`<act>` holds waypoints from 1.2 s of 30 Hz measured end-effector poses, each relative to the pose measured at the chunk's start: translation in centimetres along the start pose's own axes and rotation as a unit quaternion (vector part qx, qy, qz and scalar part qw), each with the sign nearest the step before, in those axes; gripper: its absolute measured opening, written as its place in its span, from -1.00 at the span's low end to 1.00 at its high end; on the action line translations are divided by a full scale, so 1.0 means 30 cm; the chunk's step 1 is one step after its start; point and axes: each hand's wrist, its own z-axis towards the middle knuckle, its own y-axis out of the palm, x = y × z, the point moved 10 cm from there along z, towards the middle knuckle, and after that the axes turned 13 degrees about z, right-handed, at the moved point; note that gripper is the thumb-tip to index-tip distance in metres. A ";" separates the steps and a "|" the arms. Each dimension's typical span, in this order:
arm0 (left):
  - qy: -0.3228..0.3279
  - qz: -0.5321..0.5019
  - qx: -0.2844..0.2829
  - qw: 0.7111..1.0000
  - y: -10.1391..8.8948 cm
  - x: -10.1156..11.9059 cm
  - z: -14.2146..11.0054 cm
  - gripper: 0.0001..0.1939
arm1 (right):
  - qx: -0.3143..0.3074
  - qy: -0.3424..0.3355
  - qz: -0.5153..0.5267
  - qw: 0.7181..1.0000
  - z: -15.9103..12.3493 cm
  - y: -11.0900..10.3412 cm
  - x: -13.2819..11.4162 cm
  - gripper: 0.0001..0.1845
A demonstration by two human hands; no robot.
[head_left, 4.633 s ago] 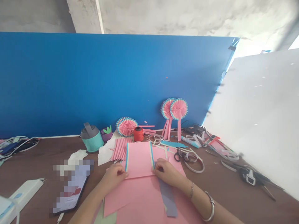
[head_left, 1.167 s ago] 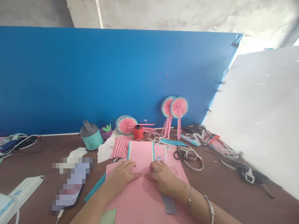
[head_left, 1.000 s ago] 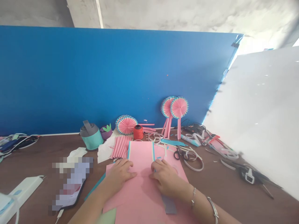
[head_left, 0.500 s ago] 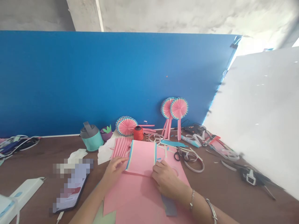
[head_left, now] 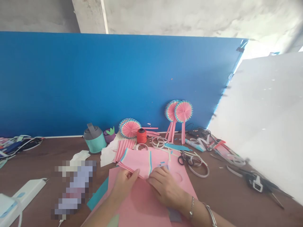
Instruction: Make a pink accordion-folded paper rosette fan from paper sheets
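Bordered pink sheet (head_left: 138, 159), turned askew since the earlier frame, above larger pink paper (head_left: 144, 205).
The left hand (head_left: 125, 184) pinches the folded near edge, thumb uppermost; the right hand (head_left: 164, 186) meets the near right corner, its grip hidden, state uncertain. Probably light, pliable and easily creased, the sheet is best held by its stacked folds. Beyond stands a red spool (head_left: 141, 136).

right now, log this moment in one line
left grip: pinching folded blue-edged pink sheet | right grip: at sheet's near right corner | red spool: upright beyond sheet | scissors: right of sheet
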 end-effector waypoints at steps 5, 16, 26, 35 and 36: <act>0.128 0.212 0.192 0.949 -0.147 0.085 -0.037 -0.63 | 0.074 -0.031 -0.012 0.997 -0.029 -0.055 -0.018 -0.65; 0.278 0.436 0.014 0.855 0.088 0.174 -0.072 -0.52 | 0.048 0.012 -0.057 0.997 -0.015 -0.012 0.046 -0.85; 0.187 0.252 -0.075 0.946 -0.004 0.081 -0.020 -0.91 | -0.030 0.193 0.052 0.979 -0.075 0.041 0.263 -0.85; 0.165 0.239 -0.104 0.951 -0.033 0.068 -0.001 -0.84 | -0.091 0.191 0.157 0.965 -0.079 0.041 0.275 -0.79; 0.162 0.241 -0.104 0.951 -0.033 0.065 0.000 -0.84 | -0.097 0.195 0.165 0.962 -0.080 0.036 0.271 -0.71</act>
